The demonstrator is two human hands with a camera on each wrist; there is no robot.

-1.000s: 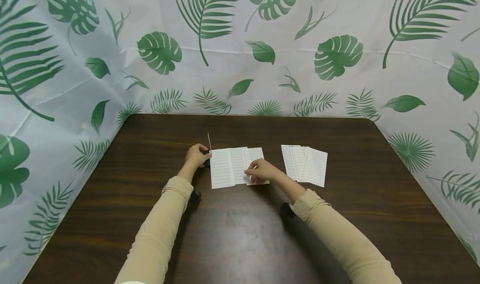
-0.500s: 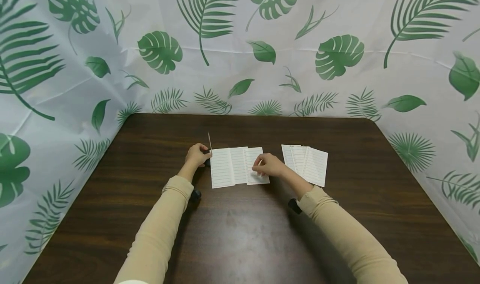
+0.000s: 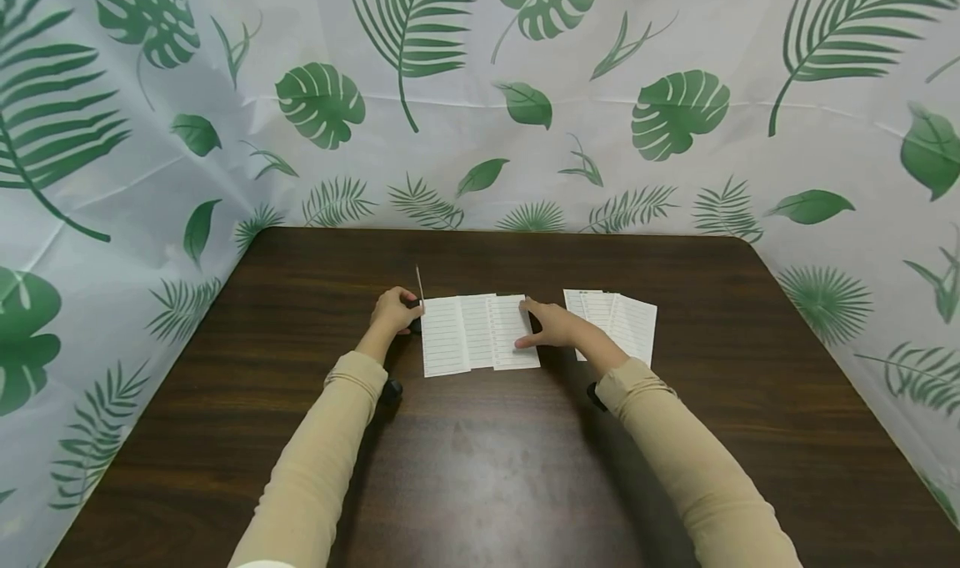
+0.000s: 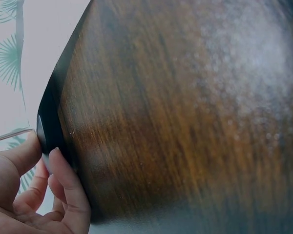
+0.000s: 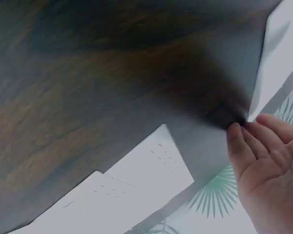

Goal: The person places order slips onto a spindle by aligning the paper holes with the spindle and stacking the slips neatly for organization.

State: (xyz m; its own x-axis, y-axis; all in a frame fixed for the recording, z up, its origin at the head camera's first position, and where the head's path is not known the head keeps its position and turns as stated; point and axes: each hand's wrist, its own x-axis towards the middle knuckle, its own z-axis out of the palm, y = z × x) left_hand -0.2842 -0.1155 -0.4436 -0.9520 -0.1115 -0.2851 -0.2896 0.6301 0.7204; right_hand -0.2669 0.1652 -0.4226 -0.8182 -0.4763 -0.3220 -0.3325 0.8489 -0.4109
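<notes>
Several white ruled sheets (image 3: 444, 334) lie overlapping in a row at mid-table in the head view. At their left end my left hand (image 3: 392, 310) grips a small black object (image 4: 48, 126), thumb on one side and fingers on the other in the left wrist view. A thin strip (image 3: 420, 286), seen edge-on, stands up by the left thumb. My right hand (image 3: 553, 324) is at the right end of the row, thumb and fingers spread over the edge of the rightmost sheet (image 3: 510, 334). In the right wrist view its fingertips (image 5: 234, 130) reach the sheet's edge.
A second fan of ruled sheets (image 3: 633, 328) lies to the right, partly behind my right hand and wrist. Both groups rest on a dark brown wooden table (image 3: 480, 468). A white cloth with green leaves (image 3: 450, 101) hangs behind and beside it.
My right hand has moved right from over the sheets to the row's right edge, and its closed fingers have spread. My left hand and the sheets stay put.
</notes>
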